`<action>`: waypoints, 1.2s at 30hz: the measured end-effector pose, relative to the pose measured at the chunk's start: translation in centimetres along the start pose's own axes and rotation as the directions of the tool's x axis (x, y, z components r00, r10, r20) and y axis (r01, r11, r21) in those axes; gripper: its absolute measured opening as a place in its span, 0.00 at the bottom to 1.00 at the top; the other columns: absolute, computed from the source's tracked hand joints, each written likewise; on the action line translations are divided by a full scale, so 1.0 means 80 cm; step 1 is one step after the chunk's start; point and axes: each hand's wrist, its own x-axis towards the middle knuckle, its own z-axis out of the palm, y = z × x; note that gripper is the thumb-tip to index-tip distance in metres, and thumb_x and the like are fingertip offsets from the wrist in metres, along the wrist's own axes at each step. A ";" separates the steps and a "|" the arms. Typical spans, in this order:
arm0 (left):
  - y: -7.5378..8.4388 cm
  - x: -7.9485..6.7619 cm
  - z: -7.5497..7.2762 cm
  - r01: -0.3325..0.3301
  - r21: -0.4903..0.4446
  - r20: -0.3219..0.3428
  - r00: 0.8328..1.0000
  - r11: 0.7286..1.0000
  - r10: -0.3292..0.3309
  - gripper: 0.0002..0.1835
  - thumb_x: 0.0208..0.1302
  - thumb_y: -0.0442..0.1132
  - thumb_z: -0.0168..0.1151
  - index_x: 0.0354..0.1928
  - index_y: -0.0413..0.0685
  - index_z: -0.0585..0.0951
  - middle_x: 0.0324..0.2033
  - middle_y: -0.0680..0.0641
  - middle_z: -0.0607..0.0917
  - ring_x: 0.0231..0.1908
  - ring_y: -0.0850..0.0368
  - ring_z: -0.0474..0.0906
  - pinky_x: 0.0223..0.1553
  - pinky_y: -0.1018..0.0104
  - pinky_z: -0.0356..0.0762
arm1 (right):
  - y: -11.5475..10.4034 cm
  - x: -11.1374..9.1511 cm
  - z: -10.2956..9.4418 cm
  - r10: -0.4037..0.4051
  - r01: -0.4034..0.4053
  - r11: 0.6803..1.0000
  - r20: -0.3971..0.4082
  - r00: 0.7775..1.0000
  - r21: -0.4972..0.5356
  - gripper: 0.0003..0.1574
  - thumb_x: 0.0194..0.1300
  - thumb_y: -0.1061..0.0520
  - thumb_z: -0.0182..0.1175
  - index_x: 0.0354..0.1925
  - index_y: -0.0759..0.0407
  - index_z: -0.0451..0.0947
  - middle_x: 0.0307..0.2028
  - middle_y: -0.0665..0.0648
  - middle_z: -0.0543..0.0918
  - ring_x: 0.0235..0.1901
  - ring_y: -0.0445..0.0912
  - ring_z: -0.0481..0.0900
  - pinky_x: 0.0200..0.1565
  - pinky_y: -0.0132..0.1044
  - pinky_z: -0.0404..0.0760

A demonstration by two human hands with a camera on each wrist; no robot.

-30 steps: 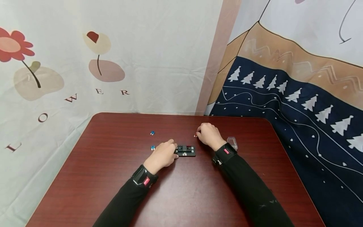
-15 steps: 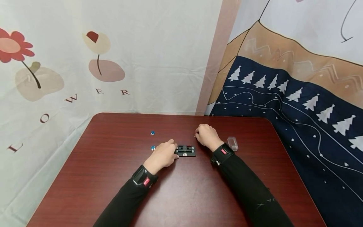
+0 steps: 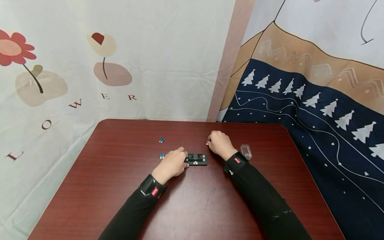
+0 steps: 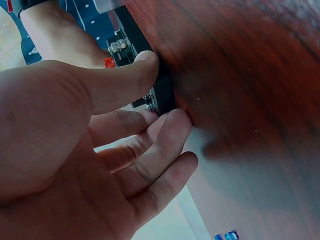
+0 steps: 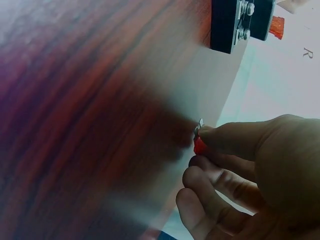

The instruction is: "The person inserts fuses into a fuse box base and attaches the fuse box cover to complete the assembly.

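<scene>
My left hand (image 3: 171, 165) grips the left end of a black fuse block (image 3: 196, 160), thumb on one long side and fingers on the other. The block lies on the table, with metal terminals along it. A red blade fuse (image 5: 277, 27) stands in it in the right wrist view. To the right and a little farther back, my right hand (image 3: 221, 144) pinches another red blade fuse (image 5: 200, 145) between thumb and index finger, close above the tabletop. Its metal prongs show beside the thumb tip; the fingers hide part of its body.
Small blue blade fuses lie left of the block, some farther back (image 3: 161, 140) and some beside the left hand (image 3: 162, 156). Right of the right wrist is a clear plastic box (image 3: 246, 152). The dark red table (image 3: 192, 206) ends at hanging printed cloths (image 3: 174, 66).
My right hand has shifted very slightly, and the red fuse at its fingertips is now mostly covered in the head view. The left hand and the block have stayed put.
</scene>
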 end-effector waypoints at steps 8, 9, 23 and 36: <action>0.001 0.000 0.000 0.004 -0.008 0.001 1.000 1.000 -0.004 0.22 0.67 0.46 0.72 0.57 0.40 0.86 0.44 0.46 0.81 0.40 0.41 0.86 0.45 0.48 0.86 | -0.006 -0.008 -0.012 -0.049 0.049 0.999 0.000 0.999 0.011 0.07 0.68 0.58 0.67 0.39 0.56 0.92 0.39 0.55 0.86 0.42 0.56 0.87 0.45 0.55 0.87; 0.001 0.000 0.000 0.003 -0.009 0.000 1.000 1.000 -0.003 0.22 0.67 0.46 0.72 0.56 0.40 0.86 0.44 0.46 0.81 0.40 0.41 0.86 0.45 0.48 0.86 | -0.008 -0.009 -0.015 -0.064 0.064 0.998 -0.006 0.998 0.016 0.07 0.68 0.58 0.67 0.39 0.56 0.92 0.39 0.55 0.86 0.41 0.55 0.87 0.44 0.55 0.87; -0.001 0.001 0.000 -0.006 -0.008 0.009 1.000 1.000 0.006 0.21 0.68 0.46 0.72 0.56 0.40 0.86 0.43 0.46 0.80 0.39 0.45 0.84 0.44 0.51 0.85 | -0.034 -0.045 -0.031 -0.245 0.240 0.960 0.020 0.969 0.143 0.05 0.70 0.58 0.67 0.38 0.51 0.90 0.36 0.48 0.83 0.36 0.43 0.82 0.39 0.41 0.83; -0.003 0.001 0.000 -0.031 -0.005 -0.004 1.000 1.000 0.031 0.20 0.67 0.46 0.72 0.54 0.40 0.86 0.41 0.46 0.80 0.37 0.46 0.83 0.43 0.52 0.85 | -0.045 -0.056 -0.027 -0.296 0.286 0.949 0.063 0.953 0.134 0.06 0.70 0.56 0.67 0.39 0.52 0.91 0.37 0.47 0.82 0.36 0.43 0.82 0.38 0.42 0.83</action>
